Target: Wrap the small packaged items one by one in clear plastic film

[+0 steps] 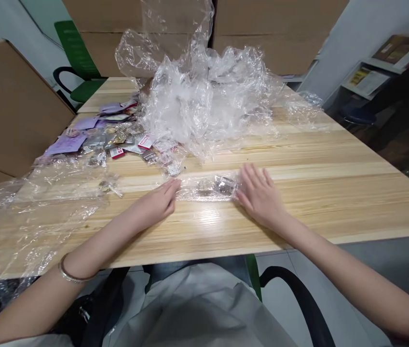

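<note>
A small clear plastic bag (206, 187) with small metallic items inside lies flat on the wooden table (334, 193). My left hand (157, 205) touches the bag's left end with its fingertips. At the bag's right end my right hand (258, 195) lies flat with the fingers spread, its thumb against the plastic. Neither hand has lifted the bag.
A big heap of crumpled clear plastic (204, 96) fills the table's far middle. Small packets with purple and red-white cards (110, 135) lie at the far left. Flat plastic sheets (34, 212) cover the near left. Cardboard boxes (9, 106) stand around, and a green chair (77, 62) at the back.
</note>
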{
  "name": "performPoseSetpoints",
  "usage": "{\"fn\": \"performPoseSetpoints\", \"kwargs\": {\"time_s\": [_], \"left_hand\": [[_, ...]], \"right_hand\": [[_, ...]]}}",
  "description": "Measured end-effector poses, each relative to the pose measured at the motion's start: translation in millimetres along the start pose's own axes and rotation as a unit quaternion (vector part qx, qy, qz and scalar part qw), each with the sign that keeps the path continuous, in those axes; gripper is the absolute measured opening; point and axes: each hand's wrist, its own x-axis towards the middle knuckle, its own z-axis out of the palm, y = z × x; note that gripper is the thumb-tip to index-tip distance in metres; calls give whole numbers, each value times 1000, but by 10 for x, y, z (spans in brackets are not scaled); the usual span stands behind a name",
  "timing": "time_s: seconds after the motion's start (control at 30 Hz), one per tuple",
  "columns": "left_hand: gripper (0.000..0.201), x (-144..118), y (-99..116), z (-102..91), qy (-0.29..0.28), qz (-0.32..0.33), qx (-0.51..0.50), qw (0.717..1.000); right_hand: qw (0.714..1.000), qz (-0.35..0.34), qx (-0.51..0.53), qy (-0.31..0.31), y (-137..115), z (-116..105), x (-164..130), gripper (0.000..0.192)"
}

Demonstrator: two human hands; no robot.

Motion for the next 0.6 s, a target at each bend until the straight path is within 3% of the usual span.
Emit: {"fn": "performPoseSetpoints", "kwargs": {"time_s": [0.1, 0.17, 0.43, 0.6], "left_hand": [[64, -64, -6, -69, 2, -8, -10, 1000], [62, -94, 8, -110, -6, -13, 16, 1000], [35, -184, 151, -248, 38, 12, 217, 975], [32, 1, 387, -286, 187, 101, 274, 938]], "right_hand": [[986, -154, 50, -28, -321, -9, 66, 68], [978, -196, 66, -40, -467, -2, 105, 66], [977, -198, 69, -31, -654, 23, 193, 65], [976, -193, 93, -30, -675, 61, 177, 66]]}}
